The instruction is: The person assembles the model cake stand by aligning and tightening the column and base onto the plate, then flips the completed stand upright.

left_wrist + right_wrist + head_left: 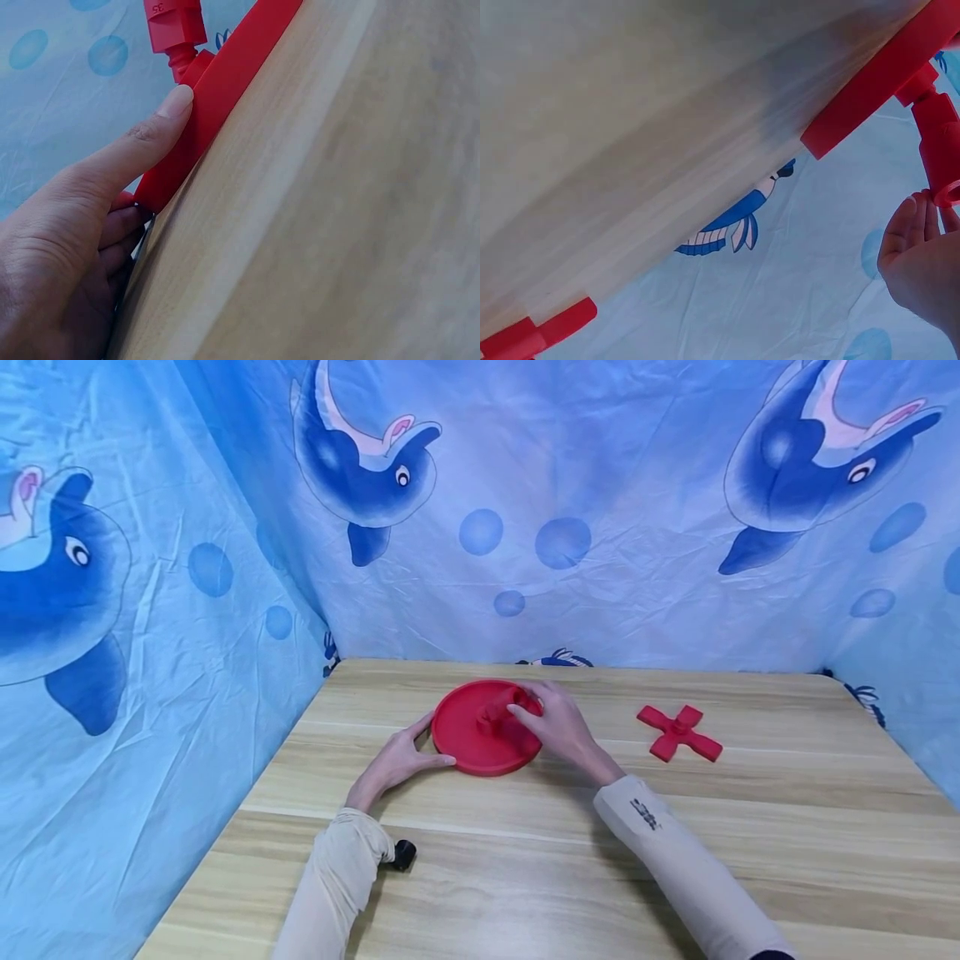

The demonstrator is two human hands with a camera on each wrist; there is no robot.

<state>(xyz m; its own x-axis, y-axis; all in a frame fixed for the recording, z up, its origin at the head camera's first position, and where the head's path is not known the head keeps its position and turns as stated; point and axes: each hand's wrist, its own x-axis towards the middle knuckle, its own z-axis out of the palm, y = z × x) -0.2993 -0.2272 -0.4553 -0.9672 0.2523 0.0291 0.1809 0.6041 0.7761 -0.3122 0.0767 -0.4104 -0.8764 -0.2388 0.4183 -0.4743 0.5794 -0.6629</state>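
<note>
A red round disc with a raised rim (467, 747) lies flat on the table. My left hand (397, 760) grips its left edge, and in the left wrist view the thumb presses against the rim. From the disc's centre rises a red hollow post (177, 28), marked 35, tilted to the right in the head view. A narrower threaded neck shows at its lower end. My right hand (558, 718) pinches the post near its upper end; the right wrist view shows fingertips (911, 214) at that open end. To the right lies a red four-armed cross piece (678, 733) with a short central stub.
The wooden table (480, 877) runs back to a blue dolphin-print curtain (637, 593), which also hangs at the left and right sides. A small black device (403, 856) sits at the left wrist, beside the sleeve.
</note>
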